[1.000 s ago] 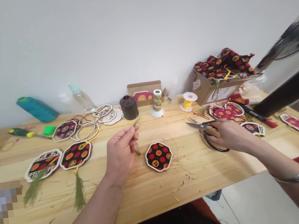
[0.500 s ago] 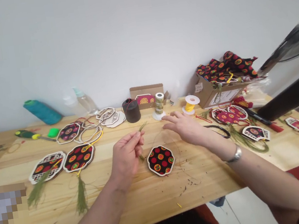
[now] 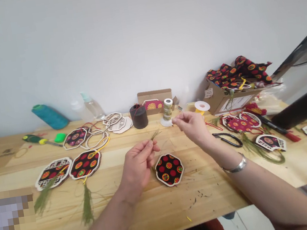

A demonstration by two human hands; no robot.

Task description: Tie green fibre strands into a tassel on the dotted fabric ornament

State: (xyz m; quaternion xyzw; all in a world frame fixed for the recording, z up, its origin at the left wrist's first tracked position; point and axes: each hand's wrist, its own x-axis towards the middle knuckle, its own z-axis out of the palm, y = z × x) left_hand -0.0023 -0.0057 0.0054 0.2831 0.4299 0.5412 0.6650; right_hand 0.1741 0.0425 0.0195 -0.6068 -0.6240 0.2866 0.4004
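My left hand (image 3: 141, 161) is closed in a pinch on a small bundle of olive-green tassel threads (image 3: 155, 134), whose loose ends stick out past the fingertips. Just right of that hand a scalloped ornament (image 3: 169, 169) lies flat, black patterned fabric in a pale wooden rim. My right hand (image 3: 192, 125) is raised above the table with thumb and forefinger pinched together. Whatever those fingertips hold, perhaps a fine thread, is too small to make out. Close to them stands a thread spool (image 3: 167, 109) in gold and green tones on a white base.
Finished ornaments with tassels (image 3: 85, 164) lie at left, by a screwdriver (image 3: 34, 139) and a teal thread cone (image 3: 50, 116). A black thread cone (image 3: 139, 116) stands at the back. Right are black-handled scissors (image 3: 229, 140), a yellow thread spool (image 3: 202, 106) and a cardboard box (image 3: 223, 99) of fabric.
My right hand's fingers have gone from spread to pinched together, near the gold-green spool. The left hand keeps its hold on the green threads. The whole view has shifted slightly.
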